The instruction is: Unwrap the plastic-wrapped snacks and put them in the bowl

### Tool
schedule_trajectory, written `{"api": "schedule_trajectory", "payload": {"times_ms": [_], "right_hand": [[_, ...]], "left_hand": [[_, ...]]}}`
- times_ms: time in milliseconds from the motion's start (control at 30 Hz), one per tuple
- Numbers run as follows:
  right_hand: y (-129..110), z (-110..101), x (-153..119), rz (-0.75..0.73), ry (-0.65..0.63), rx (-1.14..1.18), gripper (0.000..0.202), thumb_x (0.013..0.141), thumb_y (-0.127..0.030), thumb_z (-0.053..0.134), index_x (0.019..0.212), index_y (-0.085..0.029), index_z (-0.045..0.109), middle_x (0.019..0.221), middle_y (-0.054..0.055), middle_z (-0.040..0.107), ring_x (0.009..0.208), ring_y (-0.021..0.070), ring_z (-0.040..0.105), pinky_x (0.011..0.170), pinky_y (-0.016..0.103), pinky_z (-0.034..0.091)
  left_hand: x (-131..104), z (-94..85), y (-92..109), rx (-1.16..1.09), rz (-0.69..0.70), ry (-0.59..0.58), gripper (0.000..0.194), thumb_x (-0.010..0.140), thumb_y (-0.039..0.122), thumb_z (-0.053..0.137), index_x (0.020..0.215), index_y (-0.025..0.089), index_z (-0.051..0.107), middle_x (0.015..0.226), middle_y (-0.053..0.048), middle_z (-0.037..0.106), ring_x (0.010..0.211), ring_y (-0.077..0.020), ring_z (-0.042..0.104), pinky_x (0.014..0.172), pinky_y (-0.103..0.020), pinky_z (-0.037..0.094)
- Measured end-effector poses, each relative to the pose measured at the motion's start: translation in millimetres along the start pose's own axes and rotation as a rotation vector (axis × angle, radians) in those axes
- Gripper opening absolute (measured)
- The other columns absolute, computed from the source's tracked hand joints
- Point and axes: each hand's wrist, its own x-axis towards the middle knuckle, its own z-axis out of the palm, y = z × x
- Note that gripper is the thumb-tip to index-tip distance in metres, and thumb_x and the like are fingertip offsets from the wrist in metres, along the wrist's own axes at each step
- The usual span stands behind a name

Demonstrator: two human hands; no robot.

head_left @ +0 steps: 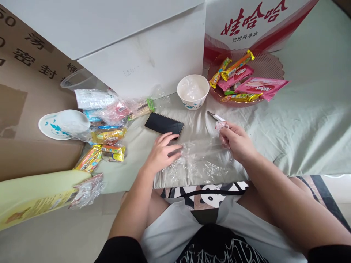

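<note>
My right hand (pixel 237 140) is closed on a bunched corner of a clear plastic bag (pixel 203 160), which stretches across the cloth before me. My left hand (pixel 163 151) has its fingers spread, the lower ones at the bag's left side and the upper ones by the edge of a black phone (pixel 164 124) lying flat. Just beyond my right fingers is a slim white tool with a pointed metal tip (pixel 216 116); whether those fingers touch it, I cannot tell. A paper bowl (pixel 193 92) with crumpled clear plastic inside stands upright behind the phone.
A pink ribbed plate (pixel 274 67) of wrapped snacks stands back right, before a white-and-red carton (pixel 246 25). Wrapped snacks (pixel 109 135) and a tipped paper bowl (pixel 64 124) lie left. A white box (pixel 148 47) rises behind; a pale yellow jug (pixel 35 193) is front left.
</note>
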Motion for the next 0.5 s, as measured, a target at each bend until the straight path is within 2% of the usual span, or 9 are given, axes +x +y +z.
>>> {"api": "schedule_trajectory", "payload": {"times_ms": [33, 133, 200, 267, 333, 433, 500], "right_hand": [[0, 0, 0, 0.002, 0.007, 0.007, 0.024, 0.075, -0.042, 0.071, 0.08, -0.023, 0.058, 0.047, -0.009, 0.041, 0.041, 0.0073, 0.031, 0.042, 0.024, 0.02], [1, -1, 1, 0.007, 0.022, 0.018, 0.026, 0.073, -0.041, 0.072, 0.085, -0.023, 0.059, 0.048, -0.01, 0.04, 0.042, 0.0077, 0.032, 0.042, 0.024, 0.019], [0, -1, 1, 0.025, 0.02, 0.021, 0.027, 0.072, -0.042, 0.073, 0.086, -0.023, 0.059, 0.048, -0.01, 0.039, 0.043, 0.0081, 0.032, 0.042, 0.024, 0.019], [0, -2, 1, 0.038, 0.021, 0.02, 0.027, 0.072, -0.043, 0.073, 0.086, -0.024, 0.059, 0.049, -0.009, 0.039, 0.043, 0.0083, 0.031, 0.042, 0.025, 0.018], [0, -2, 1, 0.027, 0.022, 0.016, 0.025, 0.073, -0.042, 0.072, 0.084, -0.023, 0.059, 0.05, -0.009, 0.04, 0.044, 0.0081, 0.031, 0.043, 0.025, 0.018], [1, -2, 1, 0.004, 0.025, 0.014, 0.023, 0.075, -0.041, 0.072, 0.082, -0.023, 0.06, 0.051, -0.008, 0.041, 0.045, 0.0079, 0.032, 0.044, 0.025, 0.019], [1, -2, 1, 0.005, 0.029, 0.014, 0.023, 0.076, -0.041, 0.072, 0.083, -0.023, 0.06, 0.052, -0.007, 0.041, 0.046, 0.0083, 0.032, 0.044, 0.025, 0.019]], "left_hand": [[0, 0.7, 0, -0.015, 0.017, 0.043, 0.014, 0.086, 0.036, 0.074, 0.094, 0.026, 0.08, 0.121, -0.011, 0.074, 0.125, -0.0325, 0.061, 0.11, -0.055, 0.046], [0, -1.7, 0, -0.196, 0.007, 0.173, 0.023, 0.094, 0.037, 0.064, 0.087, 0.021, 0.079, 0.101, -0.011, 0.078, 0.098, -0.024, 0.071, 0.092, -0.042, 0.057], [-1, -4.7, 1, -0.351, -0.093, 0.184, 0.03, 0.091, 0.046, 0.067, 0.087, 0.018, 0.078, 0.093, -0.011, 0.078, 0.086, -0.0212, 0.072, 0.079, -0.034, 0.059], [-2, -6.4, 3, -0.492, -0.229, 0.189, 0.037, 0.086, 0.054, 0.071, 0.084, 0.017, 0.077, 0.083, -0.009, 0.076, 0.075, -0.0186, 0.07, 0.067, -0.029, 0.056], [-1, -7.1, 6, -0.628, -0.344, 0.248, 0.041, 0.081, 0.057, 0.075, 0.078, 0.016, 0.075, 0.074, -0.006, 0.072, 0.064, -0.0149, 0.065, 0.058, -0.024, 0.052], [2, -9.7, 5, -0.805, -0.462, 0.447, 0.042, 0.075, 0.056, 0.08, 0.07, 0.017, 0.065, 0.066, -0.001, 0.063, 0.05, -0.0083, 0.052, 0.044, -0.019, 0.04], [2, -13.1, 2, -0.862, -0.483, 0.56, 0.044, 0.077, 0.06, 0.076, 0.072, 0.018, 0.061, 0.067, 0.001, 0.058, 0.047, -0.0068, 0.048, 0.039, -0.017, 0.034]]}}
